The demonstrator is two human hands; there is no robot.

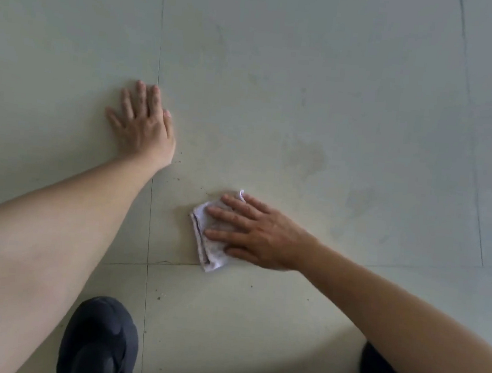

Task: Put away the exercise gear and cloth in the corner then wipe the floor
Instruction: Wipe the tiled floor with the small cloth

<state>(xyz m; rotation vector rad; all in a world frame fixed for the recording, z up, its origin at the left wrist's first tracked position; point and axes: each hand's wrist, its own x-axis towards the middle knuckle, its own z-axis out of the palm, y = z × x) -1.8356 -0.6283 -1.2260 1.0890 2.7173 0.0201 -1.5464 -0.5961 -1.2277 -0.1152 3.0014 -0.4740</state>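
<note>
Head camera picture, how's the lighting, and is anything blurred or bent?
Head view: soft even light, no hard glare on the floor, cooler grey toward the top right; head view: tile seams bow at the right edge, wide-angle distortion; head view: slightly soft overall, the cloth under the right hand lacks fine detail.

Left grip (142, 122) flat on floor (310, 72), far left. Cloth (210, 258) on floor, right of it and nearer; right grip (252, 235) on cloth. Shoe (100, 343) nearest, left.

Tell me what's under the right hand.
A folded white cloth lies under the right hand, pressed flat against the tiled floor. How far the cloth reaches beneath the palm, and the floor under it, is covered.
</note>
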